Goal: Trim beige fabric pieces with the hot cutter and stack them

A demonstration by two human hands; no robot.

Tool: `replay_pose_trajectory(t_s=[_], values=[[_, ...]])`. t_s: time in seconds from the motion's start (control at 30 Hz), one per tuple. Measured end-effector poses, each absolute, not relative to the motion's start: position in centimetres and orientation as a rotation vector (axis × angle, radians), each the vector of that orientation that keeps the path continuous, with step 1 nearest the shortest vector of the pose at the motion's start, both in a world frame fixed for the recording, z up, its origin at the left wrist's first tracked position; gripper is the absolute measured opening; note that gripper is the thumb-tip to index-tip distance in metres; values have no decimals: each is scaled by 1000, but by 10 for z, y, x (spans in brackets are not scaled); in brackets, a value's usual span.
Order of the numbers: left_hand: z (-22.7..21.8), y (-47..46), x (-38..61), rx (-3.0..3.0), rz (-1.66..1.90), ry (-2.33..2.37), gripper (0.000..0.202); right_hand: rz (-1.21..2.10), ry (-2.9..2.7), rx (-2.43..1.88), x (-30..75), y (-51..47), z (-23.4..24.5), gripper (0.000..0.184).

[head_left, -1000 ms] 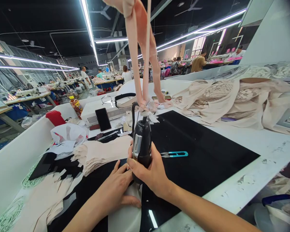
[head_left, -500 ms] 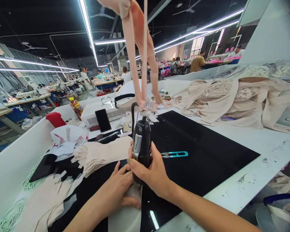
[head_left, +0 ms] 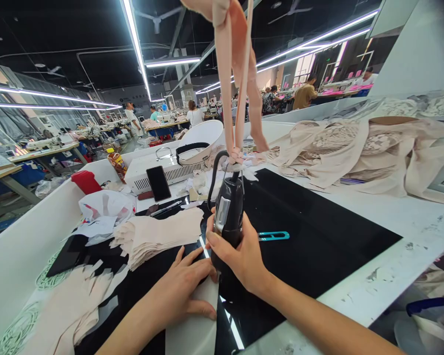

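My right hand is wrapped round a black corded power tool with a silver switch on its side. The tool stands nearly upright, its lower end beside the edge of a pale beige fabric piece. Pink fabric strips hang from above down to the tool's top. My left hand lies flat on the beige piece with its fingers spread, close to the tool's foot. Just right of my right hand, turquoise thread snips rest on the black board, partly hidden by the hand.
Stacked beige fabric pieces and more loose pieces lie on the left. Behind them are a phone, a white vented box and a plastic bag. A large fabric heap covers the back right. People sit at distant workstations.
My right hand has moved the tool a little to the right and away from my left hand. The hanging strips have shifted right with it. My left hand stays on the fabric.
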State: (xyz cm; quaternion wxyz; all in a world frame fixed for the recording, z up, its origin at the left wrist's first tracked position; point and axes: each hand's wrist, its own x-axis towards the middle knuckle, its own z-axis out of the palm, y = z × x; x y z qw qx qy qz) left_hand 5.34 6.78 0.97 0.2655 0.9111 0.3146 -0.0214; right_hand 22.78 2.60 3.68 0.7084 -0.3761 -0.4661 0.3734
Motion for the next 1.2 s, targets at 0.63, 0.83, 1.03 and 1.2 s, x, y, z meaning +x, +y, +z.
replay_pose_trajectory(t_s=[0.63, 0.83, 1.03, 1.2], values=[[8, 66, 51, 2477, -40, 834, 69, 840, -1058, -785, 223, 15, 37, 24], [6, 67, 51, 2494, 28, 770, 81, 842, -1056, -798, 221, 14, 36, 21], [7, 67, 51, 2547, 65, 771, 102, 885, -1081, -750, 219, 7, 34, 23], [7, 67, 50, 2549, 56, 772, 108, 872, -1089, -799, 217, 4, 35, 22]])
